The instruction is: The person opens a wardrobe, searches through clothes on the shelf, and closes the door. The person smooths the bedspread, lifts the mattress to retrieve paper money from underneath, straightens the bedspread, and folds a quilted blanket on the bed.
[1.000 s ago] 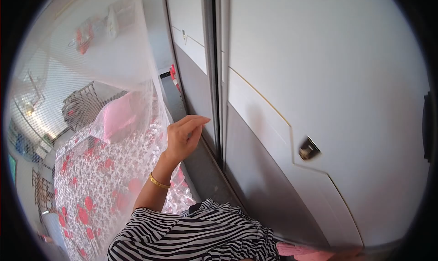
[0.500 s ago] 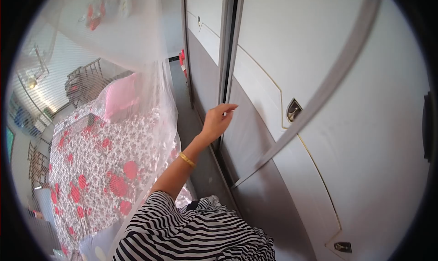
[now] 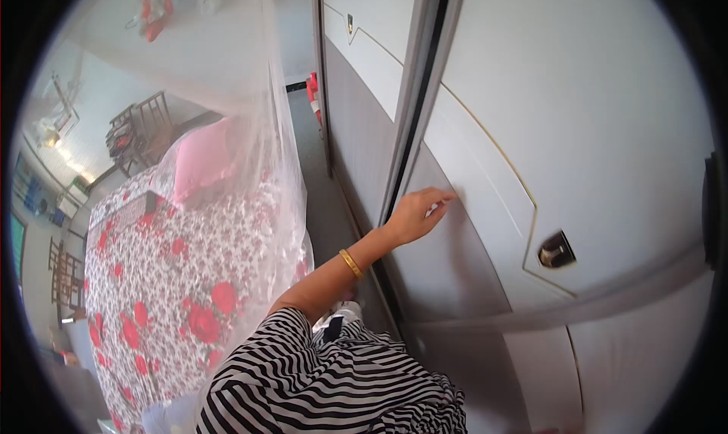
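Observation:
My left hand [image 3: 418, 215] reaches across in front of the wardrobe, a gold bracelet [image 3: 350, 264] on its wrist. Its fingers bend loosely, with a small gap at the thumb and nothing held in them. The fingertips are at the grey lower panel [image 3: 447, 267] of a wardrobe door [image 3: 584, 115]; whether they touch it I cannot tell. Right of the hand, a dark metal handle [image 3: 557, 250] is set into the white part of the door, beside a gold trim line. My right hand is out of view.
A bed with a red-flowered sheet [image 3: 159, 275] stands at left behind a sheer mosquito net [image 3: 277, 146], with a pink pillow [image 3: 203, 163] on it. A narrow grey floor strip [image 3: 322, 206] runs between bed and wardrobe. Wooden chairs [image 3: 144, 127] stand beyond.
My left hand has moved right and slightly down in view. The nearer handle appears lower and farther right, and the grey curved door frame lies lower. The bottom handle has left view.

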`<action>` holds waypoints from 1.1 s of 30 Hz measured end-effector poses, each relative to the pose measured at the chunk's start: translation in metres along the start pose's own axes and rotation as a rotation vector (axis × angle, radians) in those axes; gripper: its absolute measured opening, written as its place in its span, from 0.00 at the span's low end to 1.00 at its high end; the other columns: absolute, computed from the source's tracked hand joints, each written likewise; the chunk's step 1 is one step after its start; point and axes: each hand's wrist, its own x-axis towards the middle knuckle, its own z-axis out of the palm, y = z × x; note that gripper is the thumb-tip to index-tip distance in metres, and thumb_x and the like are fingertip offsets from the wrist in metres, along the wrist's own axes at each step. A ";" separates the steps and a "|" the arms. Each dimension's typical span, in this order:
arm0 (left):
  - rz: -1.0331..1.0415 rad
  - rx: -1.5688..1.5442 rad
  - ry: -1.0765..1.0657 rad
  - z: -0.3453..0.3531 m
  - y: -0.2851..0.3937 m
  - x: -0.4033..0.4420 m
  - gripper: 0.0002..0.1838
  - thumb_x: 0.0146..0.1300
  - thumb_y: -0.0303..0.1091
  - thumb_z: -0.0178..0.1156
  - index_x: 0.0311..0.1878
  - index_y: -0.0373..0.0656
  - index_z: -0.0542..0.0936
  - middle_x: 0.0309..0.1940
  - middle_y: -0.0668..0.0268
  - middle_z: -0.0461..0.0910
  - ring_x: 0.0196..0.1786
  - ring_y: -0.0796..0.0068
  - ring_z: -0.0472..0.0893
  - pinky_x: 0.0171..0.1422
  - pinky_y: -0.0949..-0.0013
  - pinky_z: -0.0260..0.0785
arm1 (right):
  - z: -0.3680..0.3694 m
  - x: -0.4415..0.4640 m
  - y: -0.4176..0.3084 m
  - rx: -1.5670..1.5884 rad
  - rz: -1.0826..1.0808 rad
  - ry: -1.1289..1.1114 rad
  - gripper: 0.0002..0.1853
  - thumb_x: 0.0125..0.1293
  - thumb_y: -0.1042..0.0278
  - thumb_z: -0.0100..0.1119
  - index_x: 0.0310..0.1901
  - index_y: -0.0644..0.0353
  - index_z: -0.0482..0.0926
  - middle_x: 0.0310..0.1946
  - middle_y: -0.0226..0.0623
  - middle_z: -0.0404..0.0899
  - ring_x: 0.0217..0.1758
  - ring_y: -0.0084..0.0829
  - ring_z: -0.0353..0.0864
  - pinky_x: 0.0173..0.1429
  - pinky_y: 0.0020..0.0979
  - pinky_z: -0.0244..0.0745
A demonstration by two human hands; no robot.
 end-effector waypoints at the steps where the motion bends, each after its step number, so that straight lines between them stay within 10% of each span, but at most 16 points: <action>1: 0.011 -0.001 -0.004 -0.002 -0.017 0.002 0.12 0.57 0.26 0.50 0.45 0.40 0.76 0.35 0.60 0.77 0.35 0.69 0.78 0.39 0.72 0.72 | 0.013 0.005 -0.023 0.034 -0.172 -0.155 0.23 0.61 0.68 0.50 0.56 0.67 0.59 0.24 0.43 0.73 0.27 0.37 0.74 0.33 0.37 0.73; 3: -0.019 0.061 -0.134 -0.011 -0.055 0.003 0.12 0.56 0.27 0.51 0.44 0.40 0.76 0.33 0.61 0.78 0.33 0.68 0.78 0.37 0.70 0.71 | 0.062 0.000 -0.070 0.683 -0.281 -0.551 0.13 0.59 0.68 0.50 0.43 0.67 0.71 0.39 0.50 0.73 0.42 0.44 0.73 0.46 0.46 0.67; 12: -0.220 0.305 -0.539 -0.074 -0.196 -0.013 0.13 0.55 0.32 0.49 0.42 0.45 0.78 0.30 0.58 0.79 0.34 0.56 0.78 0.42 0.58 0.69 | 0.159 -0.044 -0.141 -0.030 -0.552 -1.856 0.05 0.47 0.73 0.55 0.26 0.57 0.80 0.29 0.42 0.79 0.34 0.32 0.81 0.36 0.32 0.73; 26: -0.640 0.520 0.187 -0.226 -0.256 -0.108 0.19 0.49 0.25 0.53 0.48 0.44 0.74 0.35 0.59 0.79 0.36 0.64 0.79 0.41 0.67 0.71 | 0.183 -0.060 -0.103 0.159 -0.386 -2.241 0.16 0.57 0.65 0.48 0.46 0.60 0.72 0.37 0.43 0.77 0.41 0.39 0.77 0.46 0.37 0.69; 33: -0.623 0.028 0.721 -0.279 -0.204 -0.082 0.36 0.56 0.28 0.55 0.66 0.50 0.50 0.47 0.56 0.72 0.41 0.70 0.76 0.43 0.68 0.70 | 0.240 -0.049 -0.161 0.645 -0.358 -2.145 0.17 0.56 0.67 0.50 0.48 0.60 0.71 0.38 0.44 0.77 0.42 0.39 0.77 0.47 0.36 0.70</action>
